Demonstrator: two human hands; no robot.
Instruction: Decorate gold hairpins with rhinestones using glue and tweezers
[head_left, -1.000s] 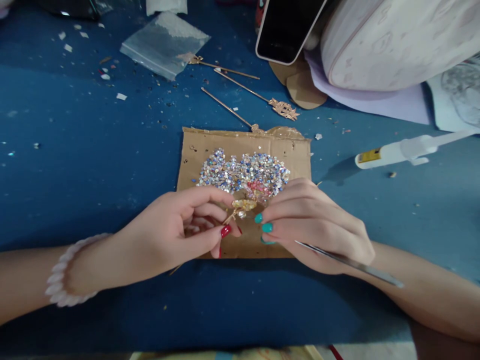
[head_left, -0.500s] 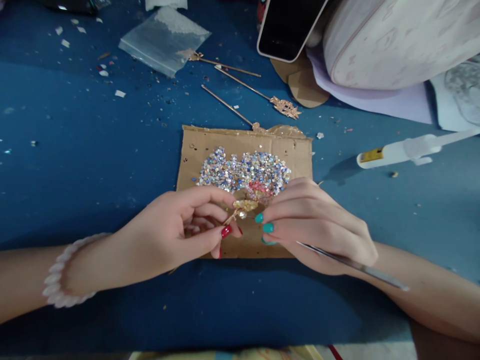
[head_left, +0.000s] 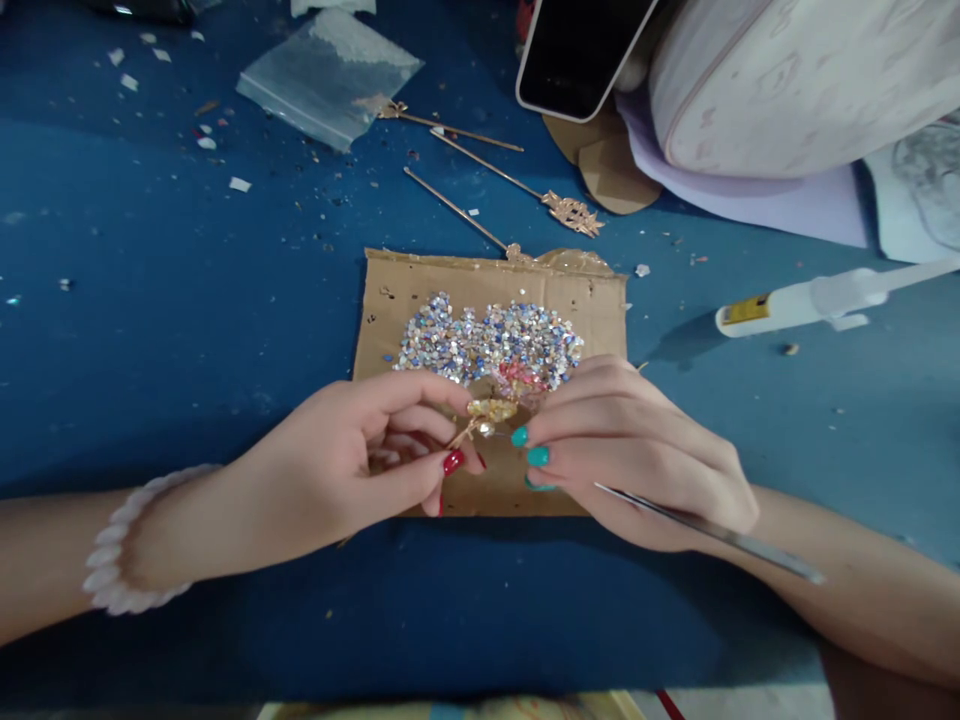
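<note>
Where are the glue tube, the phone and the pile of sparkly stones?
glue tube (head_left: 795,303): head view, on its white body.
phone (head_left: 577,50): head view, on its dark screen.
pile of sparkly stones (head_left: 487,340): head view, middle of the heap on the cardboard.

Bare forearms; pale bead bracelet (head_left: 120,545) left wrist; red nails left, teal right.

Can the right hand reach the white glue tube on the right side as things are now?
Probably yes: bare blue table lies between the right hand and the glue tube. But this hand already holds a thin metal tool.
</note>
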